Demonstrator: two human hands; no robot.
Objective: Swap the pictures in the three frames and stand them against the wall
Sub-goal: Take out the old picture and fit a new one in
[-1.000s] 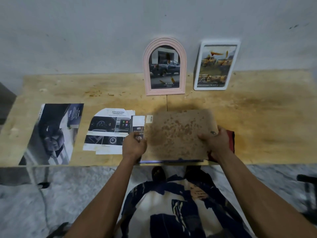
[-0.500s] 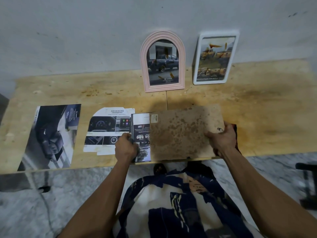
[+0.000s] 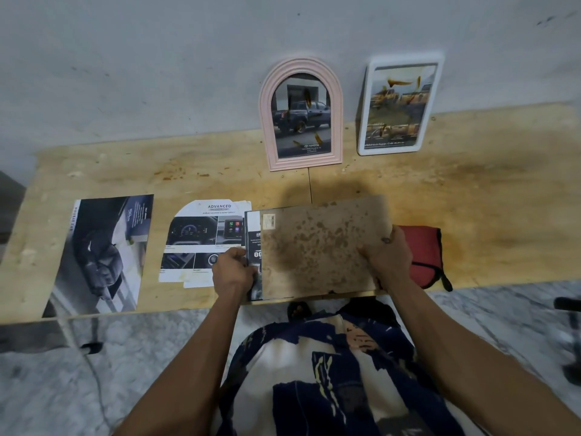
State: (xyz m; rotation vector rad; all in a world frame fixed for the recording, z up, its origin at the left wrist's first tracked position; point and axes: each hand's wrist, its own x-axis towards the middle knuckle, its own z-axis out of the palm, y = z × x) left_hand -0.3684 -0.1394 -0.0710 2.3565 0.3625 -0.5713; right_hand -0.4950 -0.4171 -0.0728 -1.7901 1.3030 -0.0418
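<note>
Fingers (image 3: 374,251) over backing board (image 3: 317,250) edge

Stained, matt plywood counter (image 3: 471,190); mottled brown fibreboard backing (image 3: 317,247); glossy paper prints (image 3: 103,250); ridged pink plastic frame (image 3: 300,113); smooth white plastic frame (image 3: 399,103); red cloth pouch (image 3: 423,250); rough grey wall (image 3: 157,64).

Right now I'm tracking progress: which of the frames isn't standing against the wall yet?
The stained brown-backed frame, face down between both hands; the pink arched frame and white frame already lean upright.
</note>
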